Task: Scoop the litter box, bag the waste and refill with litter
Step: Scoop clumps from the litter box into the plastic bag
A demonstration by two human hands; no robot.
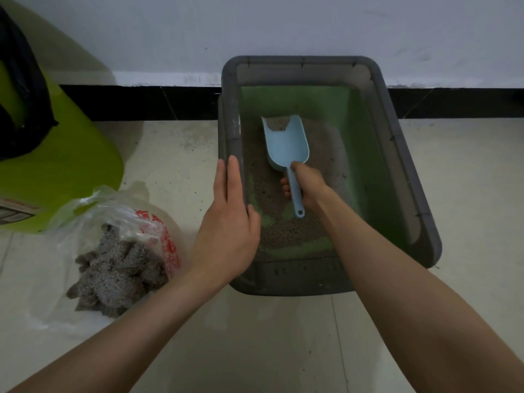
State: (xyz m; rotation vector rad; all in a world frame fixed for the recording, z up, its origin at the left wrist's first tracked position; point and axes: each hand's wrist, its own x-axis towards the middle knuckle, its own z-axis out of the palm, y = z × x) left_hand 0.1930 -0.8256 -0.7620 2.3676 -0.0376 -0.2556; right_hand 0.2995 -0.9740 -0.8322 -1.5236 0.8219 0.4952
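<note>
**Scooping under way, refill still ahead**

The right hand grips the handle of a pale blue plastic scoop, fingers curled round it, with the scoop's open mouth pointing toward the wall and a little grey litter lying at its far end. The left hand rests along the left rim of the grey rectangular plastic litter box, fingers straight on top of the rim and thumb hooked just inside, apparently steadying it.

The box sits on the pale tiled floor, its far end against the white wall. Inside, a thin layer of grey-brown litter covers the middle, and the green bottom shows through at the far end, at the near end and along the right side.

Just left of the box lies a clear plastic bag with red print, open and already holding a heap of grey clumps. Further left stands a lime-green container with something black at its top; what it is cannot be told.

Judging by the filled bag and thin litter, scooping looks well advanced. The bag is not yet closed, and the refill has not begun.
</note>
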